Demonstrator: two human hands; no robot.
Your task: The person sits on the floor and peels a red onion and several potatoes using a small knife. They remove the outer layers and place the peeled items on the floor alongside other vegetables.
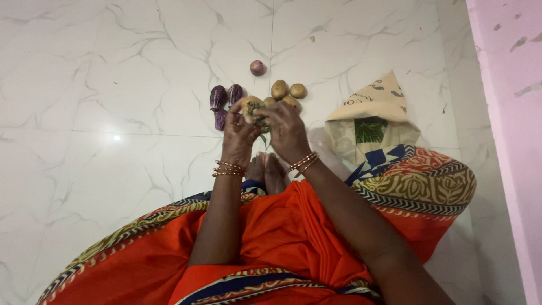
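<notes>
Head view: green sprigs [258,116] are pinched between the left hand [238,135] and right hand [287,131], fingers clenched on them, just before the potatoes [288,93]; aubergines [224,100] beside the potatoes lie untouched.

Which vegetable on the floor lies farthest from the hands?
The small round purple onion. It lies alone on the white tile, beyond the potatoes and the eggplants.

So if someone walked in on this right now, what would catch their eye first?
Probably the bright orange patterned cloth filling the bottom of the view. Above it, the left hand and right hand meet over a small green sprig. Beyond them, on the white marble floor, lie purple eggplants and brown potatoes, with a cloth bag to the right.
</notes>
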